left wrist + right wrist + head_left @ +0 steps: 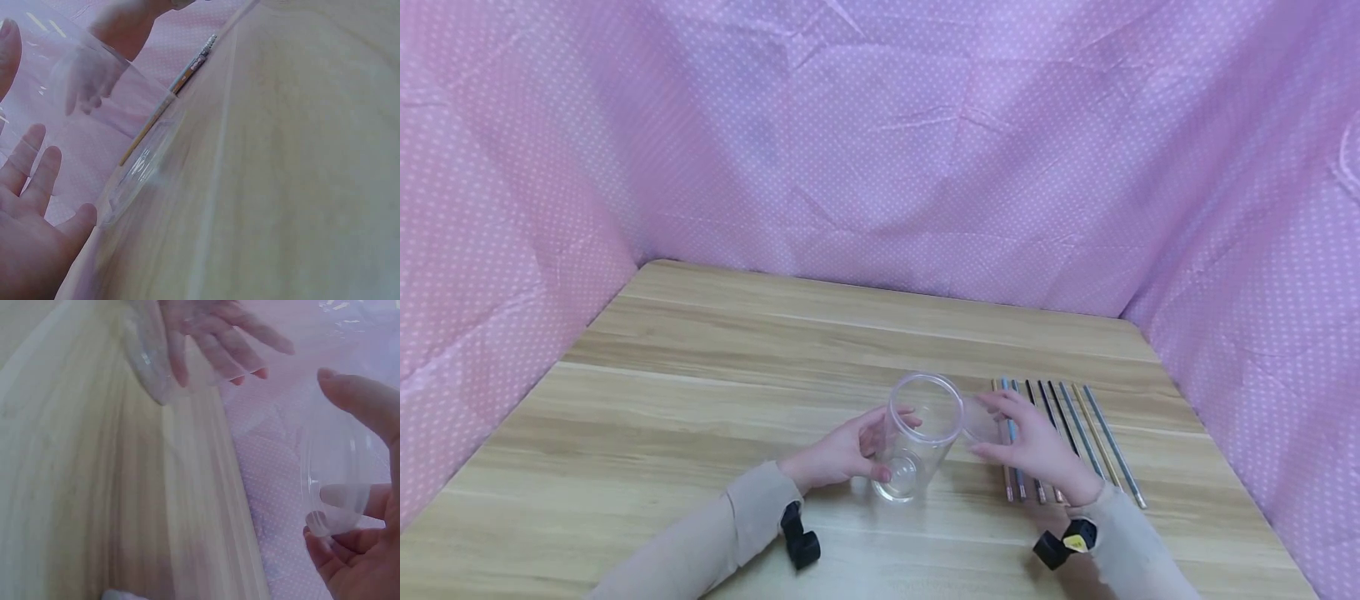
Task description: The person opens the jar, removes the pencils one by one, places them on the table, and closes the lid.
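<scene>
A tall clear jar stands on the table at the middle of the head view, its round mouth upward. My left hand holds it from the left, thumb on the near side and fingers round the far side; they show through the clear wall in the right wrist view. To the right of the jar, my right hand pinches a shallow clear round lid between thumb and fingers. That lid is tilted on edge close to the jar's mouth. Beneath the right hand lies a row of pencils, partly hidden by it.
The wooden table spreads to the left of and behind the jar. Pink dotted cloth hangs round its back and sides. A black device is strapped at each wrist, the left one low over the table.
</scene>
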`<action>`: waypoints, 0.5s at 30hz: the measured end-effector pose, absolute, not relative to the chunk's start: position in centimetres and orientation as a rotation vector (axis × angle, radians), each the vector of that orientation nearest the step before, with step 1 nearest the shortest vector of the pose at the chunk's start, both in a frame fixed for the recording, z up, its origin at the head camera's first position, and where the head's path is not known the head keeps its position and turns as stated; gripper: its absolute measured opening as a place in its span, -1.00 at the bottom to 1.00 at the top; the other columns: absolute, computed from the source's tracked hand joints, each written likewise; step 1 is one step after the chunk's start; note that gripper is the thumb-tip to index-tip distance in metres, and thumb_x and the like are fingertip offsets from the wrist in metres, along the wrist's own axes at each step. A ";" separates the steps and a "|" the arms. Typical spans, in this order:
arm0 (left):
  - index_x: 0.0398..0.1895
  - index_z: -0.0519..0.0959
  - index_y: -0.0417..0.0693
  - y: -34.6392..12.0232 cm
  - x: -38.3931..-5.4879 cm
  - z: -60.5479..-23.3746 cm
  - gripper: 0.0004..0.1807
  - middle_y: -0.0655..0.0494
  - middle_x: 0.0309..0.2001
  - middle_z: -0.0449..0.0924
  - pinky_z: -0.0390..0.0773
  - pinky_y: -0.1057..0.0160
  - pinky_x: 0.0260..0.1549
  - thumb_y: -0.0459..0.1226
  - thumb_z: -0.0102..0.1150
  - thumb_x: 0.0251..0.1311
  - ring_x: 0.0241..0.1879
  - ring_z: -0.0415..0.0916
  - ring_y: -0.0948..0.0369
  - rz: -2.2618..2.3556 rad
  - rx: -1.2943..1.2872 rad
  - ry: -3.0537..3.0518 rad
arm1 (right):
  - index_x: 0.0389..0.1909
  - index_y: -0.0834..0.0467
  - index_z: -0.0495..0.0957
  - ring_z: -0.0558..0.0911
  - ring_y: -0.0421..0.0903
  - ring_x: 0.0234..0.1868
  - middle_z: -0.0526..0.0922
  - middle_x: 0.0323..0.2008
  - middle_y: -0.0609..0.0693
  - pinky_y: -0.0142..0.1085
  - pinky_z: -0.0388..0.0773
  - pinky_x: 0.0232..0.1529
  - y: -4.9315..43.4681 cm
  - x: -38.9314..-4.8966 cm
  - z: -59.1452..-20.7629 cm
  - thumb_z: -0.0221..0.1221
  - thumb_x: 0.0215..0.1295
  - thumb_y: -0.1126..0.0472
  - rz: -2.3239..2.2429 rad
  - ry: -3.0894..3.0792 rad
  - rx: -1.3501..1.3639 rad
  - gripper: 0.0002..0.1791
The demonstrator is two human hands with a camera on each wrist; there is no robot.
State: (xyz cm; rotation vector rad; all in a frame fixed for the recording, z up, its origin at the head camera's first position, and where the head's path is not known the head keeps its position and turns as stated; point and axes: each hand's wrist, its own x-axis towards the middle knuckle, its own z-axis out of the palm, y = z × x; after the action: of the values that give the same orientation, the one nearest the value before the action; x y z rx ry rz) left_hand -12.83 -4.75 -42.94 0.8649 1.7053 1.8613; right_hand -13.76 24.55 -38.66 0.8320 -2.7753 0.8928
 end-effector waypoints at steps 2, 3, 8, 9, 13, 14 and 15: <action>0.44 -0.01 -0.25 -4.7 -12.8 -43.0 -0.05 -0.20 0.40 0.17 0.06 -0.04 0.39 -0.53 0.26 -0.03 0.42 0.05 -0.08 1.859 0.866 1.708 | 0.13 0.28 0.47 0.54 0.02 -0.12 0.55 -0.03 0.11 -0.02 0.55 -0.18 24.8 -13.8 -38.6 0.45 -0.10 0.14 0.927 -2.745 0.811 -0.29; 0.44 -0.01 -0.24 -4.7 -12.8 -42.9 -0.05 -0.19 0.40 0.16 0.06 -0.04 0.39 -0.53 0.27 -0.03 0.42 0.05 -0.08 1.855 0.864 1.712 | 0.13 0.29 0.46 0.54 0.04 -0.11 0.54 -0.02 0.13 -0.02 0.55 -0.16 24.9 -13.9 -38.6 0.45 -0.11 0.16 0.939 -2.734 0.800 -0.28; 0.44 0.01 -0.23 -4.7 -12.8 -42.9 -0.06 -0.17 0.40 0.17 0.07 0.03 0.40 -0.50 0.29 -0.02 0.42 0.05 -0.04 1.857 0.851 1.712 | 0.16 0.36 0.37 0.47 0.14 0.09 0.49 0.07 0.23 -0.49 0.41 0.10 25.0 -14.0 -38.2 0.46 -0.15 0.28 1.110 -2.704 0.675 -0.22; 0.43 0.02 -0.23 -4.7 -12.8 -42.9 -0.07 -0.18 0.40 0.17 0.08 0.06 0.41 -0.49 0.29 -0.02 0.43 0.04 -0.04 1.860 0.858 1.711 | 0.17 0.36 0.35 0.43 0.15 0.13 0.46 0.10 0.24 -0.62 0.32 0.12 25.0 -14.0 -38.1 0.45 -0.14 0.31 1.171 -2.699 0.637 -0.22; 0.42 0.06 -0.23 -4.7 -12.8 -43.0 -0.08 -0.16 0.39 0.19 0.10 0.14 0.40 -0.47 0.31 -0.02 0.43 0.04 0.01 1.868 0.863 1.699 | 0.20 0.40 0.28 0.33 0.05 0.23 0.37 0.19 0.30 -0.80 0.13 0.10 24.9 -14.0 -37.3 0.40 -0.08 0.39 1.411 -2.652 0.538 -0.23; 0.42 0.05 -0.24 -4.7 -12.8 -43.0 -0.08 -0.17 0.39 0.19 0.10 0.14 0.40 -0.47 0.31 -0.02 0.43 0.04 0.02 1.867 0.866 1.696 | 0.20 0.43 0.26 0.33 -0.03 0.23 0.34 0.20 0.32 -0.79 0.15 0.10 24.8 -14.0 -37.2 0.37 -0.06 0.42 1.476 -2.629 0.536 -0.24; 0.43 0.05 -0.23 -4.7 -12.8 -43.0 -0.08 -0.16 0.40 0.19 0.09 0.13 0.41 -0.48 0.30 -0.02 0.44 0.03 0.04 1.864 0.859 1.694 | 0.21 0.44 0.24 0.34 -0.13 0.21 0.33 0.21 0.32 -0.77 0.17 0.10 24.7 -14.0 -37.0 0.34 -0.04 0.45 1.533 -2.609 0.534 -0.25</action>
State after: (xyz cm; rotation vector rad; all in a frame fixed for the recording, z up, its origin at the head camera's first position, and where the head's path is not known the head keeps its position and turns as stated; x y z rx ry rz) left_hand -12.76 -4.70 -43.01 0.8585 1.6937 1.8637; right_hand -13.96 24.70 -36.99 0.5337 -2.6086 1.5334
